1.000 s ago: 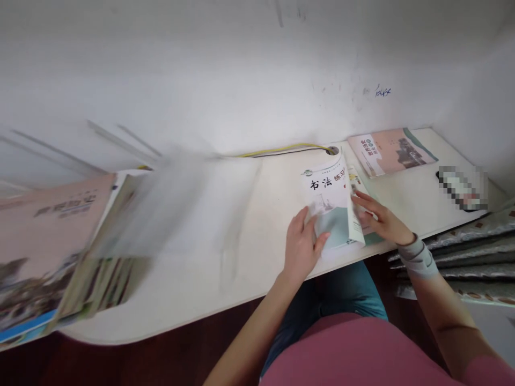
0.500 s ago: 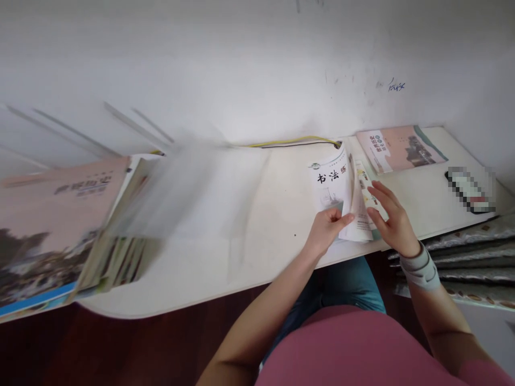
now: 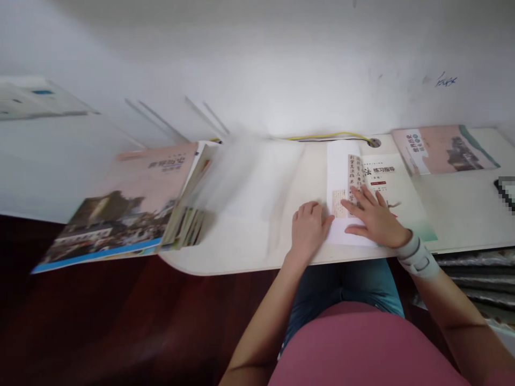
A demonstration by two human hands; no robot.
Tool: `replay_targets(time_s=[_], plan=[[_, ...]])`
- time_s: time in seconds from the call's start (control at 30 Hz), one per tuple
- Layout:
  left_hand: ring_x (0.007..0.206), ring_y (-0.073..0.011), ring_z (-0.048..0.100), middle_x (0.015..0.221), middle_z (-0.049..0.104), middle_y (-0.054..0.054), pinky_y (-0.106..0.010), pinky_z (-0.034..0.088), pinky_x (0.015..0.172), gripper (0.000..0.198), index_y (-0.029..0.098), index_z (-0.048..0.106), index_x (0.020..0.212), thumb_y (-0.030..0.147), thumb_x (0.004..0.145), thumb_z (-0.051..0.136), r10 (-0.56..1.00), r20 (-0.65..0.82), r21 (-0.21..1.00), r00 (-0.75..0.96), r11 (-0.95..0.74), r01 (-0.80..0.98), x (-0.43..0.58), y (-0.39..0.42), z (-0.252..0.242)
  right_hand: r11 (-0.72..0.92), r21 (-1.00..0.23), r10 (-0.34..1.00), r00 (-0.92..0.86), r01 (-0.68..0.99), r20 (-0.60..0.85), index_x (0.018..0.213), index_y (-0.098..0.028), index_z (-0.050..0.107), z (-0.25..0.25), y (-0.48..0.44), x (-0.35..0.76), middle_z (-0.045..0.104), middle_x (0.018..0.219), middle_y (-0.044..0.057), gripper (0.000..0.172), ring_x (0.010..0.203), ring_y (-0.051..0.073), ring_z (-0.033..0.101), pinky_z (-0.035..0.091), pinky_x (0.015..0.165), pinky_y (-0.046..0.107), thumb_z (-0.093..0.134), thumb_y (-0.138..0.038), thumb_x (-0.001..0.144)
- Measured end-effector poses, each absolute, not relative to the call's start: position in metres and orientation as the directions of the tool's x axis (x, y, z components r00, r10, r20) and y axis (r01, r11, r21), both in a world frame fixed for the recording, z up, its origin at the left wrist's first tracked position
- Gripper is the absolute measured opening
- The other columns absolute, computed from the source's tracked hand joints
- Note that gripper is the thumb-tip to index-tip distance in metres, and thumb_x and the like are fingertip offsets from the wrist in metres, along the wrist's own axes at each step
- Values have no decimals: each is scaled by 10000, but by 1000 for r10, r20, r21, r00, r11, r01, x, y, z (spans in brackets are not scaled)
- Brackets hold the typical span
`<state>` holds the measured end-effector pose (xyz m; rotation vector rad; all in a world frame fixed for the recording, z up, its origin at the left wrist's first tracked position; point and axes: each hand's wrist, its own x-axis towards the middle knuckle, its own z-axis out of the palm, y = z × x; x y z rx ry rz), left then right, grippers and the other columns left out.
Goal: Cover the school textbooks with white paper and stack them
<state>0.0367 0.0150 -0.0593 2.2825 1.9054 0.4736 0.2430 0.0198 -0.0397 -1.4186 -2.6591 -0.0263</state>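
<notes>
Desktop [image 3: 225, 257], right fingers [image 3: 360, 199] splayed across booklet [image 3: 338, 161].

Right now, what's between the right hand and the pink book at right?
Head view: a pale, green-cornered booklet cover lies between the right hand and that pink book.

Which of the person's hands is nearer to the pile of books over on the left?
The left hand: it is over the desk, to the right of the pile. The right hand is farther right, spread over a printed page.
</notes>
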Motion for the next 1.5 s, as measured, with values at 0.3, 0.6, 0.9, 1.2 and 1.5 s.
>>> replay_targets(time_s=[0.3, 0.6, 0.9, 1.2, 1.5], plan=[[1324, -242, 427, 1376, 517, -155, -461, 306, 1101, 507, 100, 446, 1362, 363, 974, 251, 976, 163, 218, 144, -178, 959, -11, 4, -86, 569, -40, 821, -565, 821, 86, 1322, -212, 525, -53, 31, 214, 278, 1522, 178, 509, 1398, 375, 240, 245, 1068, 602, 549, -434, 865], [1148, -240, 589, 1166, 662, -179, -470, 379, 1037, 504, 69, 475, 1316, 376, 972, 272, 953, 303, 364, 1, -117, 924, -13, 3, -90, 570, -56, 812, -552, 820, 188, 1278, -215, 549, -61, 27, 206, 324, 1504, 172, 448, 1388, 357, 274, 246, 1066, 611, 543, -396, 868], [1031, -224, 651, 1059, 706, -159, -454, 388, 1026, 492, 64, 503, 1286, 380, 970, 298, 948, 315, 402, -35, -100, 910, -14, 3, -92, 492, -107, 858, -460, 864, 231, 1276, -169, 550, -63, 28, 201, 321, 1501, 192, 449, 1390, 371, 262, 248, 1075, 601, 544, -344, 863], [1336, -289, 401, 1345, 550, -149, -515, 250, 1111, 497, 158, 485, 1342, 430, 933, 405, 902, 392, 293, 179, -307, 906, -7, -3, -80, 551, -148, 825, -510, 821, 244, 1307, -152, 523, -46, 25, 194, 378, 1468, 190, 481, 1373, 351, 308, 300, 1079, 555, 493, -391, 890], [1400, -339, 259, 1384, 509, -125, -635, 212, 1086, 586, 183, 460, 1377, 534, 911, 404, 854, 201, 205, 481, -516, 831, 10, -16, -81, 614, -122, 786, -588, 780, 190, 1298, -117, 528, -26, 77, 208, 437, 1420, 196, 480, 1317, 345, 393, 375, 1039, 511, 468, -375, 898]])
